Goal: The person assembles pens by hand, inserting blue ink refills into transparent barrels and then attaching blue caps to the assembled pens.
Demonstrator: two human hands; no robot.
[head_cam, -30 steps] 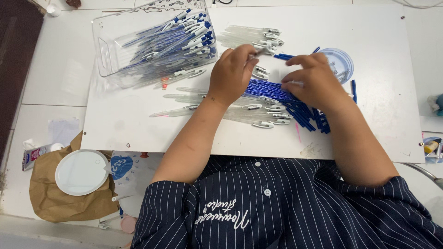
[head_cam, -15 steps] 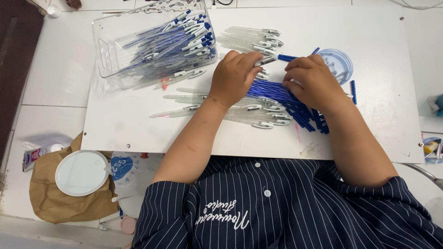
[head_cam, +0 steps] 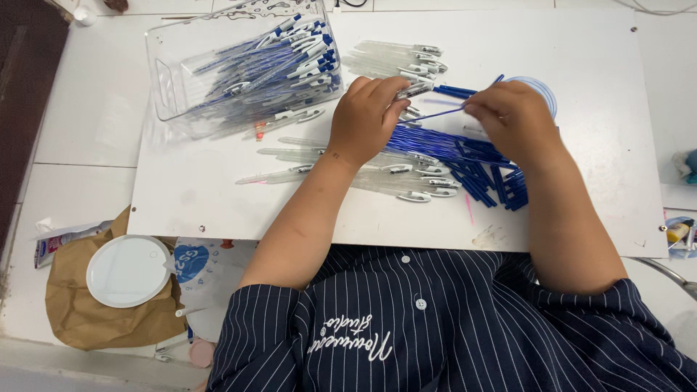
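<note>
We see two hands at work over a white board that lies on the surface (head_cam: 94, 109). The left hand (head_cam: 367, 120) has its fingers curled around a clear pen tube (head_cam: 415, 90), with the clip end poking out toward the right. The right hand (head_cam: 512, 116) pinches a thin blue ink stick (head_cam: 443, 113) between its fingers, and the stick points at the open end of the tube. The two are very close, but we cannot tell if the tip is inside. Under the hands lies a pile of blue ink sticks (head_cam: 465, 156), and just beside it lie more empty clear tubes (head_cam: 363, 174) in loose rows. More tubes (head_cam: 392, 58) lie near the top of the board. A clear box (head_cam: 170, 87) full of finished pens (head_cam: 276, 62) sits at the upper left, tipped on its side. We think the ink stick is very light and a bit bendy, so it is best held near the front end with a soft pinch. We think the tube is light, stiff and smooth, so it may slip, and a snug hold around its middle seems best. Off the board, at the lower left, sit a brown paper bag (head_cam: 80, 312) and a round white lid (head_cam: 127, 271).
</note>
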